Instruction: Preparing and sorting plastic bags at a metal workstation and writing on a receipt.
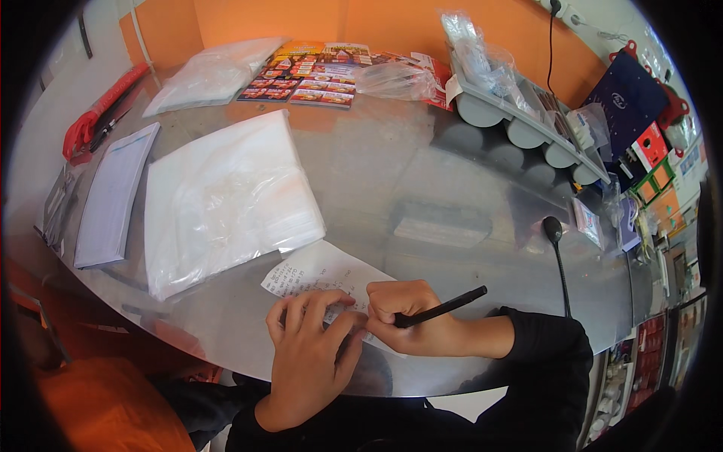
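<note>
A strip of white paper (331,264) covered in handwriting lies slantwise on the shiny metal table (361,173) before me. Over its lower part, my right hand (410,316) grips a black pen (459,302), whose rear end points up and to the right. The writing tip is hidden by the fingers. My left hand (309,354) rests on the paper with bent, spread fingers, its fingertips close beside the right hand. Just beyond the paper is a thick white stack in clear plastic (230,200), touching or overlapping the paper's far edge.
White pads or envelopes (117,196) and a red wrapped item (113,105) lie left. Colourful leaflets (309,71) and another plastic-wrapped stack (215,71) are at the back. A grey cup tray (520,117) and a gooseneck microphone (553,228) stand right. Orange cloth (113,407) shows lower left.
</note>
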`<state>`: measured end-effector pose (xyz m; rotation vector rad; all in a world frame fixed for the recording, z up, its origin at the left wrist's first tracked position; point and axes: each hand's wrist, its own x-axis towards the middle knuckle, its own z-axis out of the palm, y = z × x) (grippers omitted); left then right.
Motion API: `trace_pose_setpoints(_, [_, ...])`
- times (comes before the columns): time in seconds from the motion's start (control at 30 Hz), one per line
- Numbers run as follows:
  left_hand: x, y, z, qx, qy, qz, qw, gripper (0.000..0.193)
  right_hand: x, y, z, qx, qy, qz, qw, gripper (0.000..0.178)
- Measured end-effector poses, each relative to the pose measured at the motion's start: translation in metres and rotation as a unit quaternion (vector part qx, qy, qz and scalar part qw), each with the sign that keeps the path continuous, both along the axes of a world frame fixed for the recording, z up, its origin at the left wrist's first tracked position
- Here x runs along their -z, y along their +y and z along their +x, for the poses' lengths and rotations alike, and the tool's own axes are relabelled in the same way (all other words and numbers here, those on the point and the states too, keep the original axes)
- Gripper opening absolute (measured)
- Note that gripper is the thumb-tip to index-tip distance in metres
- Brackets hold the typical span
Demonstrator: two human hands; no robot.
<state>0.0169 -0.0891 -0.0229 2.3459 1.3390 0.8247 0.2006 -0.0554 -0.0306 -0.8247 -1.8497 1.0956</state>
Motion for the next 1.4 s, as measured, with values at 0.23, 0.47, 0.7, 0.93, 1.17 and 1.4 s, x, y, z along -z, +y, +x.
trace_pose_setpoints(0.23, [0.0009,-0.0005,-0.0001,-0.001,0.003,0.006,1.0,0.015,-0.0013,-0.0012,-0.0003,0.012,0.007,-0.014,1.0,0.036])
trace_pose_setpoints(0.47, [0.0006,-0.0006,0.0005,-0.001,0.001,0.006,1.0,0.015,0.0004,-0.0004,0.0009,0.0,-0.004,0.005,1.0,0.039])
trace_pose_setpoints(0.7, [-0.0003,-0.0006,0.0014,-0.002,-0.002,0.006,1.0,0.014,-0.0004,-0.0008,0.0002,0.012,0.004,0.024,1.0,0.039])
trace_pose_setpoints(0.93, [0.0012,-0.0002,0.0012,-0.003,-0.01,0.012,1.0,0.011,-0.0027,0.0046,0.0019,0.007,-0.004,0.01,1.0,0.037])
trace_pose_setpoints(1.17, [-0.0009,0.0001,0.0005,0.001,0.001,0.004,1.0,0.012,-0.0008,0.0053,0.0027,-0.012,0.017,0.009,1.0,0.036])
trace_pose_setpoints(1.4, [0.0005,-0.0003,0.001,-0.001,-0.008,0.005,1.0,0.011,-0.0011,0.0044,0.0018,0.01,0.016,-0.015,1.0,0.035])
